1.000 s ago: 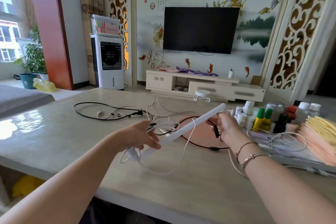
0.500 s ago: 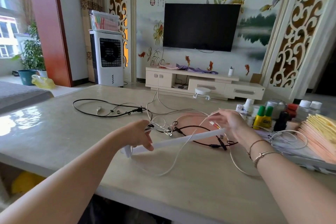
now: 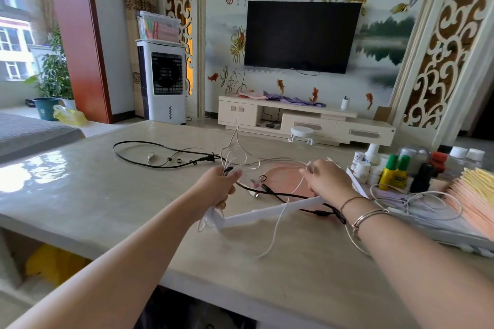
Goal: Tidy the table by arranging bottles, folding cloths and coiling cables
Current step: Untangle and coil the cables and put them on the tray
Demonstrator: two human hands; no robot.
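Right hand (image 3: 324, 181) moved to white cable (image 3: 278, 224) | left hand (image 3: 217, 189) grips tangle

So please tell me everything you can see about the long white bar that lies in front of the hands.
The white bar is a long, slim, straight piece, apparently plastic with a matte surface. It lies slanted on the table, its near end low by the left hand and its far end rising toward the right hand. The left hand grips a bunch of thin white cable at the near end; one strand hangs across the bar's middle. A black cable runs just behind it.
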